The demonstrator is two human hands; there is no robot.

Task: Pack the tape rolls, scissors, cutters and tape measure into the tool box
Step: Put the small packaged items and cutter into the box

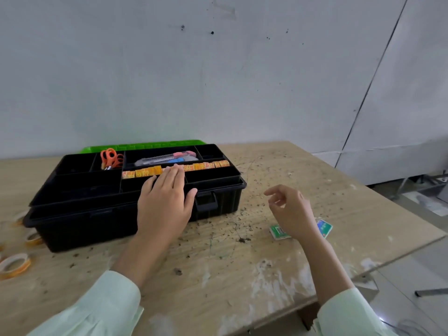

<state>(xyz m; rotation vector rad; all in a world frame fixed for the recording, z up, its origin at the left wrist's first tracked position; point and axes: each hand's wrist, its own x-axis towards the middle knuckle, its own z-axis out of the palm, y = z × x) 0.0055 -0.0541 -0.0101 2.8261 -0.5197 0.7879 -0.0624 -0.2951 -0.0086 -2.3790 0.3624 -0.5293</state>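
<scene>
— Scuffed wooden counter (242, 263) against a pale, marked wall (218, 81): what is packed, and what is not?

— Black tool box (97, 229), green lid (145, 146) thrown back. In its top tray lie the orange-handled scissors (111, 158), the cutters (160, 159) and the yellow tape measure (145, 171), which is stretched across the long middle compartment. The tape rolls (14, 265) lie out on the counter, just left of the box.

— And the hands?

— Left hand (167, 202): flat, fingers straight, over the tray's front with its tips at the tape measure; it grips nothing. Right hand (291, 209): in the air above a small green packet (278, 232), fingers loosely curled, empty.

— How would the tape measure handle?

— Judged a soft cloth ribbon: light, limp and prone to spill over the dividers. It is best pressed flat or gathered in folds, not lifted by one end.

— The rolls?

— Probably light, stiff rings with slick sides. A finger hooked through the core, or a pinch across the rim, should hold. Several could be stacked in one grasp.
</scene>
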